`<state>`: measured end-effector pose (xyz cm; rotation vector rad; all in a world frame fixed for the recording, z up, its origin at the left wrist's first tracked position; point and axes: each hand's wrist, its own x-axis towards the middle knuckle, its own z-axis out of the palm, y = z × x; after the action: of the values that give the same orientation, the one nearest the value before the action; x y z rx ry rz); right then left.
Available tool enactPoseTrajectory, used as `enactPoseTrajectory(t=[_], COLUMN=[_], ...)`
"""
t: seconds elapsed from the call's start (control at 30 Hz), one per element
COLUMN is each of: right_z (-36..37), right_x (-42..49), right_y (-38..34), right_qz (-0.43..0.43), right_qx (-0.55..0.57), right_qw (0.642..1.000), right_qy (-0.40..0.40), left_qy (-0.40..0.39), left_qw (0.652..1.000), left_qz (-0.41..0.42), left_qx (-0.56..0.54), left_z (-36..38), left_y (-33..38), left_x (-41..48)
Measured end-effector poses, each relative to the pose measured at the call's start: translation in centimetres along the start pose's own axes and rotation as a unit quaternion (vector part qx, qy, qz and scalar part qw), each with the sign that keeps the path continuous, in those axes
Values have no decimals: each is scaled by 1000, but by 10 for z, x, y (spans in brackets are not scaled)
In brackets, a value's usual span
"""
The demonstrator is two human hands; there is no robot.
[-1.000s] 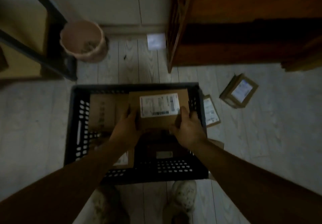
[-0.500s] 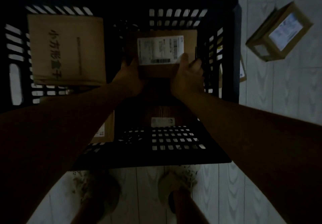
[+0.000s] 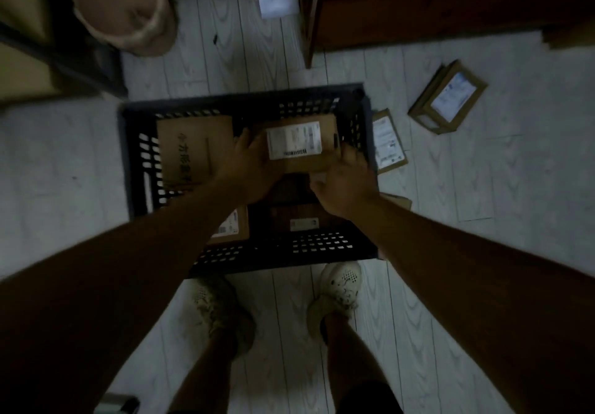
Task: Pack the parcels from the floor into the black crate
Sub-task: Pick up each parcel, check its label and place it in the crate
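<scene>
The black crate point(image 3: 244, 104) stands on the pale plank floor in front of my feet. Both my hands hold a brown parcel with a white label point(image 3: 299, 143) in the crate's far right part. My left hand point(image 3: 254, 162) grips its left side. At its near right corner is my right hand point(image 3: 344, 185), thumb below the near edge. Inside the crate lie a box with printed characters point(image 3: 193, 149), a labelled parcel point(image 3: 231, 226) partly under my left forearm and a dark parcel point(image 3: 304, 223). A flat parcel point(image 3: 388, 143) and a box parcel point(image 3: 449, 97) lie on the floor to the right.
A round pinkish bin point(image 3: 125, 10) stands at the far left by a dark frame point(image 3: 64, 59). Dark wooden furniture point(image 3: 418, 10) fills the far right. Another bit of cardboard point(image 3: 399, 199) shows by the crate's right side. My shoes point(image 3: 338, 288) touch the crate's near wall.
The labelled parcel went from above the crate's rim down into its far right part. My head dipped close to the crate, then rose again. Both hands stay on the parcel.
</scene>
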<state>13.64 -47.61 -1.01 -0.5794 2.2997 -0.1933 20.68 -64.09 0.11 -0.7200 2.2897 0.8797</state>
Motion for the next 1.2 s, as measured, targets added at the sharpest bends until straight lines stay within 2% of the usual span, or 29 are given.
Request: enactPoseTrajectory(t=[0.07, 0.13, 0.3, 0.47, 0.8, 1.0, 1.2], right_z=[-39, -84, -179, -241, -300, -322, -349], right_x=[-34, -72, -162, -241, -379, -441, -473], right_y=[-11, -26, -56, -66, -57, -29, 13], right_qz=[-27, -31, -67, -97, -16, 24, 45], right_qx=[-25, -14, -40, -123, -113, -106, -111], right_qw=[999, 999, 997, 986, 982, 974, 965], right_qy=[11, 4, 31, 48, 151, 200, 231], left_qy=[-18, -4, 29, 76, 130, 124, 123], left_qw=[999, 999, 999, 997, 981, 975, 973], left_qz=[-18, -40, -25, -7, 143, 185, 193], left_qx=[18, 1, 8, -16, -24, -9, -27], left_z=[-30, -61, -128, -174, -211, -204, -186], left_y=[26, 46, 98, 143, 226, 255, 296], left_x=[-48, -95, -199, -276, -380, -418, -429])
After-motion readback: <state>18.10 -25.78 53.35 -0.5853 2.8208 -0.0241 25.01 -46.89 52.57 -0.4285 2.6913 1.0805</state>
